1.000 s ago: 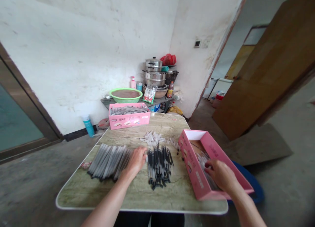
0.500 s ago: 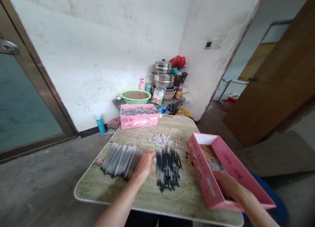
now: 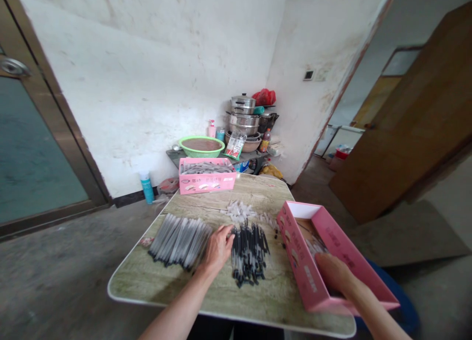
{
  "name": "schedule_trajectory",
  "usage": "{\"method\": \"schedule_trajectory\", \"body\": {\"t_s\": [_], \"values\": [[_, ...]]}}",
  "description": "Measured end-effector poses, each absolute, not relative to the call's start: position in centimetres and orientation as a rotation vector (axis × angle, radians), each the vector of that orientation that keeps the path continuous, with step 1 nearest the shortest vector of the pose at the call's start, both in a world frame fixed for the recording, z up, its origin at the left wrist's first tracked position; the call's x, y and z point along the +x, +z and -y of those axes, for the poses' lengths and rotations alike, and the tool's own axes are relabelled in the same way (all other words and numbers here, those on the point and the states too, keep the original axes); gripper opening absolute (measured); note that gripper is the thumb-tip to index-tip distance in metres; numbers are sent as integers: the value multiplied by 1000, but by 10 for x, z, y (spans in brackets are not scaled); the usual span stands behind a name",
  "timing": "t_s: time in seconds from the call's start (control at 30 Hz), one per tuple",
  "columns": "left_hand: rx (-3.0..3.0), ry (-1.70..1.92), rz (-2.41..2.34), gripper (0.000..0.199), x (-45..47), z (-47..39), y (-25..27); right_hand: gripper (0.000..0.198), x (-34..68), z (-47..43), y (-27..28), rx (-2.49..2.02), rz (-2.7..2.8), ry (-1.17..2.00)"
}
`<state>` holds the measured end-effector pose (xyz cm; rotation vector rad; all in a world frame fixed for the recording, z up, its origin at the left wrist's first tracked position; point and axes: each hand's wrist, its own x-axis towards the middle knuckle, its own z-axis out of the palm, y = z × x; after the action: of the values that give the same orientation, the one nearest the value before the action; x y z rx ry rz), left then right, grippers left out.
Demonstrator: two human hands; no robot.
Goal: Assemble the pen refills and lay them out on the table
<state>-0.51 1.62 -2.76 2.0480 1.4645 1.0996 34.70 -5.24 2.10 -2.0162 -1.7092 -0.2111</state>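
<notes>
Frosted tubes (image 3: 179, 241), black rods (image 3: 250, 251) on our table (image 3: 285, 293)
By its right edge, our right hand (image 3: 332, 272) is inside a pink cardboard box (image 3: 301, 268), grip hidden; our left hand (image 3: 219, 247) curls loosely between tubes and rods, hold unclear.

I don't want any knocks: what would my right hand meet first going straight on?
Most likely the left long wall of the open pink box, since the right hand points forward-left inside it. Its fingertips are hidden, so pale pieces there might come first.
</notes>
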Motion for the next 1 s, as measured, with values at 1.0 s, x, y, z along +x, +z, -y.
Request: {"method": "schedule_trajectory", "body": {"t_s": [1.0], "values": [[1394,1412,-1036,32,1,-21,-42,22,194,59,-14,-2314,1732,52]]}}
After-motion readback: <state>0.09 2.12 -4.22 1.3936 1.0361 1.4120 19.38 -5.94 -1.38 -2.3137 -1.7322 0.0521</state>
